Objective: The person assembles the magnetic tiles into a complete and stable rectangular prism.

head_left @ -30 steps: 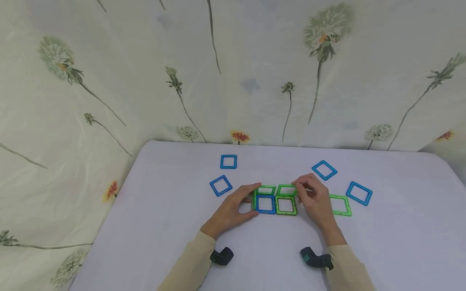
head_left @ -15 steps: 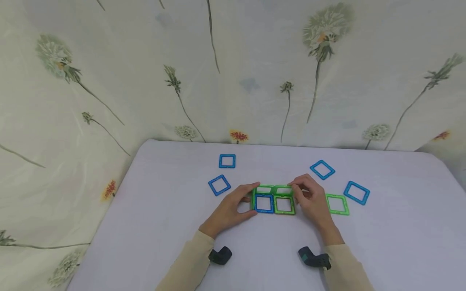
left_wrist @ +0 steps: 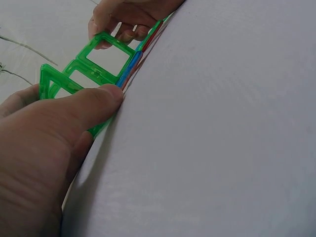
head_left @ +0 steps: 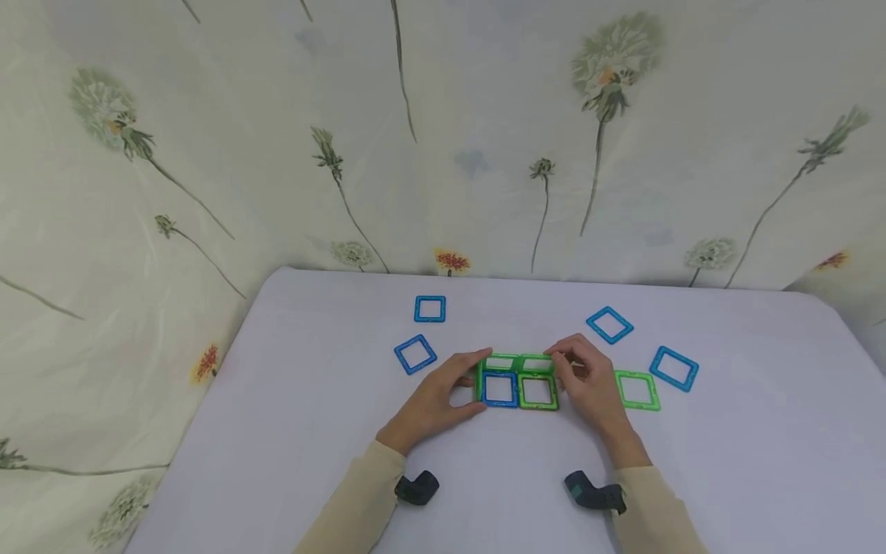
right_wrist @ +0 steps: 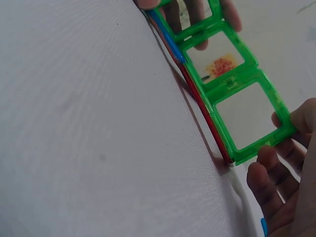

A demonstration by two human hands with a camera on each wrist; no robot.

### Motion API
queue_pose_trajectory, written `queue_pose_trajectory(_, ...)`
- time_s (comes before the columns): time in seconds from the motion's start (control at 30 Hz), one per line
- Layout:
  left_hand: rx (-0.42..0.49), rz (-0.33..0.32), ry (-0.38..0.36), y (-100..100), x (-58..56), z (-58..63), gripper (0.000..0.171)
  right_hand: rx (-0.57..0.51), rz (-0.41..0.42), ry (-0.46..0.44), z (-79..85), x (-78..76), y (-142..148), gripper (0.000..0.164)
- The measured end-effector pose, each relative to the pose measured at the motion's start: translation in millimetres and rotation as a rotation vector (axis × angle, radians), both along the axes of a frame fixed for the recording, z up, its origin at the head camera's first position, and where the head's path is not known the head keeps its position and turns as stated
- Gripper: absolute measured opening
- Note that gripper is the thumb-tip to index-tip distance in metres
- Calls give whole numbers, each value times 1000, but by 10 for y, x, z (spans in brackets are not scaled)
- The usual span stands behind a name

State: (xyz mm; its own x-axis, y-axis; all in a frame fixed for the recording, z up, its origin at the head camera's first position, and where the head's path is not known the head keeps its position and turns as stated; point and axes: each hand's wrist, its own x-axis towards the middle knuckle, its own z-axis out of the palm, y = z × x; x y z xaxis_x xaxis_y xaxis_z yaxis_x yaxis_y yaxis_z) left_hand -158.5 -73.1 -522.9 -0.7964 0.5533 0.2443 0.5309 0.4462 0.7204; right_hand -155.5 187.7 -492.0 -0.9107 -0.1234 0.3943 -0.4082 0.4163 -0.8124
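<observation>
In the head view, a blue square magnetic tile [head_left: 500, 404] and a green square magnetic tile [head_left: 538, 408] lie flat side by side; red edges show beneath them in the wrist views. Two green tiles stand along their back, the left one [head_left: 501, 356] and the right one [right_wrist: 276, 101], meeting edge to edge. Another green tile [head_left: 478, 386] stands at the left end. My left hand [head_left: 434, 396] grips that end, thumb at the front corner and fingers behind. My right hand [head_left: 594, 391] pinches the outer edge of the back right tile.
Loose on the white table [head_left: 311, 385] are several blue tiles: one [head_left: 431, 319] at the back left, a turned one [head_left: 408, 345] nearer, and others [head_left: 619, 318] to the right. A loose green tile [head_left: 654, 391] lies just right of my right hand. A flower-printed cloth [head_left: 471, 208] hangs behind.
The back right green tile has moved left with my right hand, and the gap to the back left tile has closed. My left hand keeps its grip.
</observation>
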Motion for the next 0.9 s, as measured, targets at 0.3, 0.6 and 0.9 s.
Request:
queue_pose_trajectory(0.3, -13, 13, -19, 2, 26, 10, 84, 18, -5, 15, -143, -56, 43, 11)
queue_pose_trajectory(0.6, 1, 7, 0, 14, 11, 17, 85, 26, -5, -10, -35, -33, 25, 12)
queue_pose_trajectory(0.9, -1, 12, -29, -3, 29, 31, 85, 63, 13, -84, 157, 39, -13, 15)
